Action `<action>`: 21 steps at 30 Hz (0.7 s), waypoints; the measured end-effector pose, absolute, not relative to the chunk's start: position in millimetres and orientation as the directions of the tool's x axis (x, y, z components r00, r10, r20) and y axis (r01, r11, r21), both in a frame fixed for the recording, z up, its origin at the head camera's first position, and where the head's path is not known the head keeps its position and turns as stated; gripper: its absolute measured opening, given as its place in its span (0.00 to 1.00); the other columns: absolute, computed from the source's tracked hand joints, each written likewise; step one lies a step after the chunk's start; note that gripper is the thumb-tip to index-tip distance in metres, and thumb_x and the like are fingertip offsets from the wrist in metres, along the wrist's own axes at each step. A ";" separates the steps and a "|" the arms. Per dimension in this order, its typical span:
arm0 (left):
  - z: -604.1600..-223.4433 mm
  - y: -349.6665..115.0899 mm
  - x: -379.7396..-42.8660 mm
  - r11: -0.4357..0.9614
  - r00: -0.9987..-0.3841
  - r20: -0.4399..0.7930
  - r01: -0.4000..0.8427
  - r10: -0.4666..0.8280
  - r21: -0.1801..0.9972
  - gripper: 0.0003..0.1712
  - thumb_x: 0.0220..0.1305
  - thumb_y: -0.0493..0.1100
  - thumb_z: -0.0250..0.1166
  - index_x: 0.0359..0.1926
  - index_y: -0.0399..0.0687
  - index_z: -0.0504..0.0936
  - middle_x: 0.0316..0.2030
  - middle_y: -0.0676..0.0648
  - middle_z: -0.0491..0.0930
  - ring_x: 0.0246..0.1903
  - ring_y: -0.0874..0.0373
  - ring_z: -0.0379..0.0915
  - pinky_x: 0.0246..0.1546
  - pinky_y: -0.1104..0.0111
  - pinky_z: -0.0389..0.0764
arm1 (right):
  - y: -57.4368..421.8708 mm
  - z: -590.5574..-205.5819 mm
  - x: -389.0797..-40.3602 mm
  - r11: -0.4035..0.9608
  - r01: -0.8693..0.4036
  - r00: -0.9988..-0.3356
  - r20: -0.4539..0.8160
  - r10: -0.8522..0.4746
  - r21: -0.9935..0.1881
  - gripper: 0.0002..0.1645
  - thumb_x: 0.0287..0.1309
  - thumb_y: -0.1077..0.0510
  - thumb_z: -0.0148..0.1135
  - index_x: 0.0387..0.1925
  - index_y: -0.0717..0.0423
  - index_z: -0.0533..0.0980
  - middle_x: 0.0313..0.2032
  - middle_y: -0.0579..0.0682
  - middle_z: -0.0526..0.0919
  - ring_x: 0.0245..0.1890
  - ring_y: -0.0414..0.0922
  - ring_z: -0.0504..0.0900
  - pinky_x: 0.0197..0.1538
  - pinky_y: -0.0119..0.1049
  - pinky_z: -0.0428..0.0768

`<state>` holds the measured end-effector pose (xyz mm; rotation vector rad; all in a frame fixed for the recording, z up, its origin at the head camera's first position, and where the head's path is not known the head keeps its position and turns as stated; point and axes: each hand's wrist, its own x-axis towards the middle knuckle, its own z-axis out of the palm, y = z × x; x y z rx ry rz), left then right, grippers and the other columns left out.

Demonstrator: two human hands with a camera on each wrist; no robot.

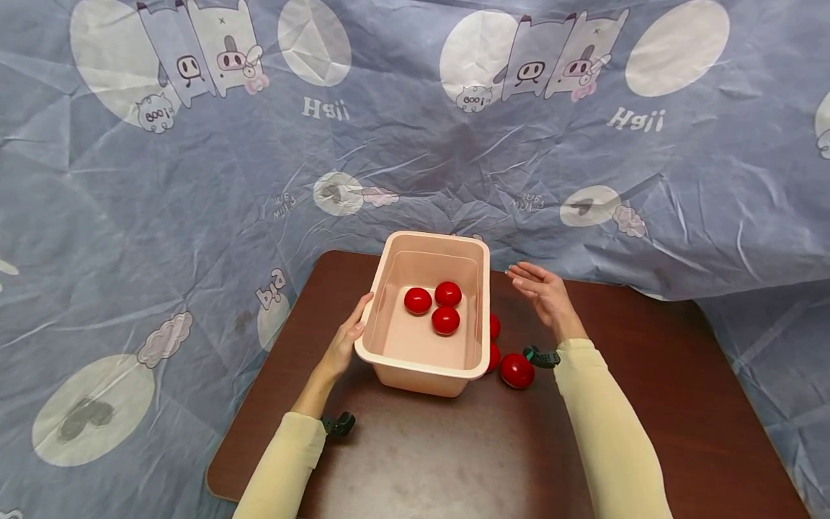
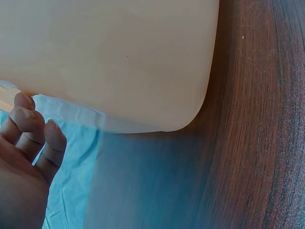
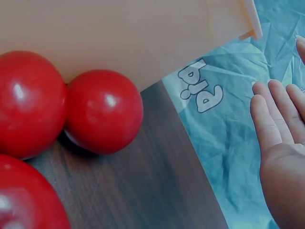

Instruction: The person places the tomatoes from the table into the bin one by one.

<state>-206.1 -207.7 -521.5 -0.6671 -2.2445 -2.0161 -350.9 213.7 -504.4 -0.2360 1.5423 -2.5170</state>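
A pale pink plastic bin (image 1: pixel 415 371) stands over the middle of the table with three glossy red balls (image 1: pixel 445 321) inside. My left hand (image 1: pixel 341 346) grips its left rim; in the left wrist view, the curled fingers (image 2: pixel 35 126) meet the rim's edge. Beyond the bin's right side, my right hand (image 1: pixel 545 295) is held up with straight fingers, apart from the bin and holding nothing. Three more red balls (image 1: pixel 517 370) lie on the table between the bin and my right wrist, two partly hidden by the bin. The right wrist view shows these balls (image 3: pixel 104 111) close together beside the bin wall.
The dark brown wooden table (image 1: pixel 648 375) has rounded corners. A blue-grey printed cloth (image 1: pixel 415 130) hangs behind it and along both sides. Dark bands (image 1: pixel 338 425) sit on both wrists.
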 end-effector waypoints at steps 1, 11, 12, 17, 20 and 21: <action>-521.4 -207.9 -206.1 0.058 -0.906 0.317 0.346 0.280 0.936 0.34 0.70 0.36 0.37 0.76 0.42 0.49 0.76 0.40 0.49 0.73 0.44 0.47 0.66 0.79 0.54 | 213.7 -506.0 -350.8 -0.443 0.074 -0.972 0.035 -0.233 -0.893 0.25 0.58 0.76 0.56 0.58 0.62 0.71 0.58 0.62 0.79 0.52 0.47 0.84 0.54 0.36 0.79; -519.6 -207.6 -205.8 0.064 -0.894 0.346 0.377 0.284 0.924 0.34 0.69 0.35 0.37 0.76 0.38 0.48 0.76 0.37 0.48 0.74 0.44 0.45 0.66 0.79 0.53 | 210.9 -525.6 -349.2 -0.324 0.111 -0.971 -0.034 -0.235 -0.939 0.35 0.59 0.74 0.57 0.67 0.69 0.60 0.67 0.67 0.66 0.51 0.43 0.84 0.52 0.33 0.80; -519.6 -207.7 -205.7 0.064 -0.893 0.349 0.381 0.284 0.922 0.34 0.69 0.35 0.37 0.76 0.38 0.48 0.76 0.37 0.48 0.74 0.44 0.45 0.66 0.79 0.53 | 210.2 -527.6 -349.2 -0.309 0.117 -0.971 -0.043 -0.236 -0.944 0.36 0.59 0.73 0.58 0.68 0.69 0.59 0.68 0.67 0.65 0.51 0.42 0.84 0.53 0.33 0.80; -519.8 -208.2 -205.9 0.057 -0.891 0.349 0.380 0.290 0.923 0.34 0.69 0.36 0.37 0.76 0.39 0.48 0.76 0.37 0.48 0.73 0.45 0.46 0.66 0.79 0.54 | 206.4 -535.9 -348.3 -0.250 0.137 -0.969 -0.077 -0.237 -0.958 0.34 0.59 0.72 0.59 0.67 0.66 0.62 0.69 0.68 0.62 0.50 0.40 0.84 0.56 0.34 0.78; -519.8 -209.0 -206.0 0.057 -0.892 0.340 0.372 0.297 0.926 0.34 0.70 0.36 0.37 0.76 0.40 0.47 0.76 0.39 0.48 0.73 0.45 0.47 0.66 0.79 0.55 | 203.7 -540.7 -347.4 -0.229 0.153 -0.968 -0.099 -0.233 -0.961 0.33 0.60 0.71 0.59 0.66 0.65 0.62 0.70 0.71 0.60 0.50 0.40 0.84 0.53 0.31 0.79; -519.8 -209.2 -206.2 0.058 -0.893 0.337 0.369 0.298 0.928 0.34 0.70 0.37 0.37 0.76 0.41 0.47 0.76 0.39 0.48 0.73 0.45 0.47 0.66 0.78 0.55 | 202.7 -542.5 -347.2 -0.209 0.158 -0.966 -0.107 -0.235 -0.965 0.33 0.60 0.71 0.59 0.66 0.65 0.62 0.70 0.71 0.59 0.50 0.39 0.84 0.52 0.29 0.79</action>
